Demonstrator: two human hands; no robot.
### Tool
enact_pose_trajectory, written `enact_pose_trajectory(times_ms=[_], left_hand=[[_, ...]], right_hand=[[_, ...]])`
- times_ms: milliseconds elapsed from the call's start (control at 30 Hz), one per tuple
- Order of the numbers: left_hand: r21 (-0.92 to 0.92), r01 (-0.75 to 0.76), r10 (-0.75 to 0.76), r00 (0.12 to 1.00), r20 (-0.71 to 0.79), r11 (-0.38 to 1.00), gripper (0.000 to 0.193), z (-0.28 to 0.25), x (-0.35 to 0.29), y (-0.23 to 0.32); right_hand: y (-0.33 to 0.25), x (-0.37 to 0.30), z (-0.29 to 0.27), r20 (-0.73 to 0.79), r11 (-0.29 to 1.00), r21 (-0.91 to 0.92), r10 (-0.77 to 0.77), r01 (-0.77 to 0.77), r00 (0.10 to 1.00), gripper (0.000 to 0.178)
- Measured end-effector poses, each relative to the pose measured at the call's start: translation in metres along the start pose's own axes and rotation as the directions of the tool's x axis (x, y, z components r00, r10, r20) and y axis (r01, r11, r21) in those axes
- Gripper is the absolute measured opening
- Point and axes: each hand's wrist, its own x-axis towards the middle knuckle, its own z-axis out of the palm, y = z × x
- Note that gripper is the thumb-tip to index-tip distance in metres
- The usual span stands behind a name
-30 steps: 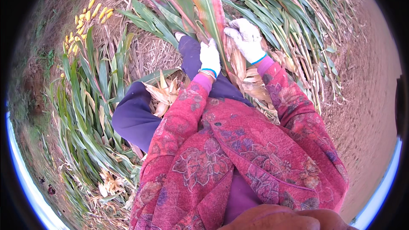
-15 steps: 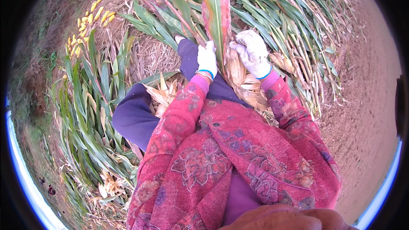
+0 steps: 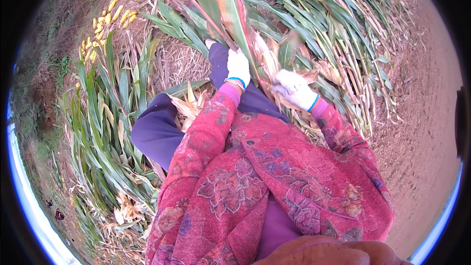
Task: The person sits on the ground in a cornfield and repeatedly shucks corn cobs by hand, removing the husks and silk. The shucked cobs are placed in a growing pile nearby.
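Note:
My left hand (image 3: 238, 66), in a white glove with a blue cuff edge, is closed round a corn stalk beside my leg. A long green leaf with red edges (image 3: 228, 0) rises past that hand. Dry, pale corn husk (image 3: 266, 59) spreads open between my two hands. My right hand (image 3: 293, 88), gloved the same way, is low beside the husk; its fingers are smeared by motion, so their grip is unclear. A blurred, pale brown patch (image 3: 295, 38) shows above it, too smeared to name. No ear shows plainly between my hands.
Yellow corn ears (image 3: 117, 13) lie on the ground at the far left. Cut green stalks (image 3: 93, 113) are heaped at my left, with more stalks (image 3: 338, 34) at the right. My bent leg (image 3: 156, 132) is beside loose husks (image 3: 189, 105). Bare brown soil (image 3: 422, 118) borders the right.
My right hand has moved down and slightly right from the top of the husk. The husk has spread open, and the red-edged leaf has tilted left. My left hand has barely moved.

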Motion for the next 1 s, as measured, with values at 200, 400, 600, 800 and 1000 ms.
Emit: enact_pose_trajectory(times_ms=[200, 400, 600, 800, 1000], left_hand=[[0.071, -0.015, 0.012, 0.999, 0.030, 0.997, 0.042, 0.001, -0.008, 0.011], [-0.133, -0.002, 0.010, 0.998, 0.056, 0.991, 0.045, 0.012, -0.015, 0.023], [0.147, -0.040, 0.038, 0.999, 0.014, 0.988, 0.042, 0.005, -0.011, 0.013], [-0.147, -0.031, 0.041, 0.997, 0.063, 0.989, 0.037, 0.008, -0.017, 0.011], [-0.286, 0.014, 0.020, 0.993, 0.113, 0.958, 0.033, 0.014, -0.020, 0.020]], right_hand=[[-0.007, 0.024, -0.062, -0.108, 0.671, 0.696, 0.450, -0.255, 0.886, 0.032], [0.035, 0.132, -0.034, -0.299, 0.985, 0.029, 0.172, -0.171, 0.939, 0.044], [0.033, 0.162, -0.021, -0.198, 0.964, -0.247, 0.051, -0.101, 0.979, 0.039], [0.000, 0.144, -0.031, -0.181, 0.894, -0.432, -0.213, 0.117, 0.960, 0.025], [-0.019, 0.108, -0.050, -0.285, 0.900, -0.386, -0.323, 0.201, 0.902, 0.028]])
